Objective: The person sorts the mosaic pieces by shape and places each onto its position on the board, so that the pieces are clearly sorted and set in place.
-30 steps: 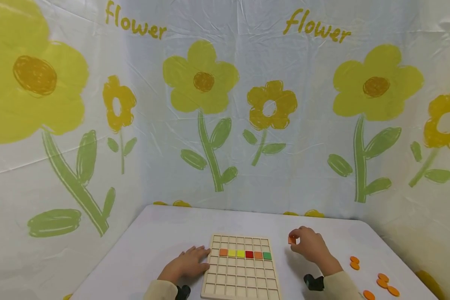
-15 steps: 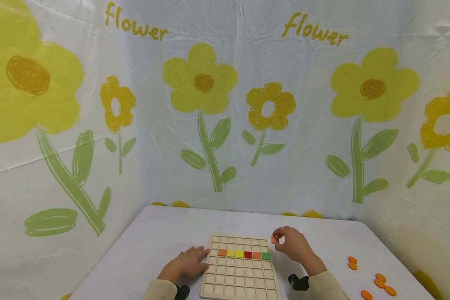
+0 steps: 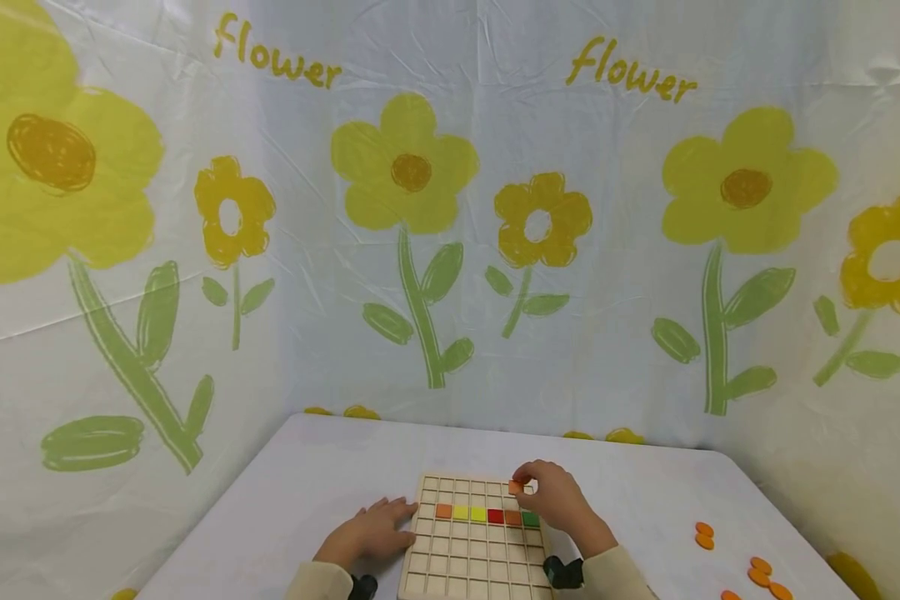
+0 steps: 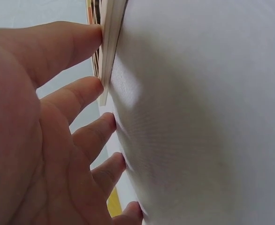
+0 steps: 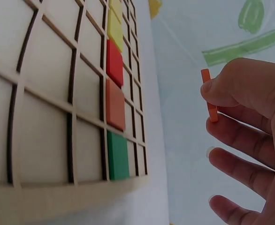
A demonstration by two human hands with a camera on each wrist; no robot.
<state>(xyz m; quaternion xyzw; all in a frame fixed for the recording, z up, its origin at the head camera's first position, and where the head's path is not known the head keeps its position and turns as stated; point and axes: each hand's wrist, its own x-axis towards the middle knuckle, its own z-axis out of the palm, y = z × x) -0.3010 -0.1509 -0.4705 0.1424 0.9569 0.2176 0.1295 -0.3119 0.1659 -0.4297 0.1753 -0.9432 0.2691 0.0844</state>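
Observation:
A light wooden grid board (image 3: pixel 457 567) lies on the white table. One row of it holds coloured square tiles: orange, yellow, red and green, among them a red tile (image 3: pixel 496 517) and a green tile (image 5: pixel 118 155). Between thumb and index finger, my right hand (image 3: pixel 558 498) pinches an orange square tile (image 5: pixel 209 96), held above the board's far right part. In the right wrist view that tile appears edge-on, the other fingers spread loosely. My left hand (image 3: pixel 371 532) rests flat at the board's left edge, thumb and index fingertip touching its side (image 4: pixel 110 44), the remaining fingertips on the table.
Several orange round discs (image 3: pixel 759 575) lie on the table (image 3: pixel 645 483) at the right. Fabric walls (image 3: pixel 615 333) printed with yellow flowers stand behind and at both sides of the table. A dark wrist camera (image 3: pixel 562 572) sits under the right wrist.
My right hand has moved left with the orange tile, from beside the board to over its far right part. The left hand stays at the board's edge.

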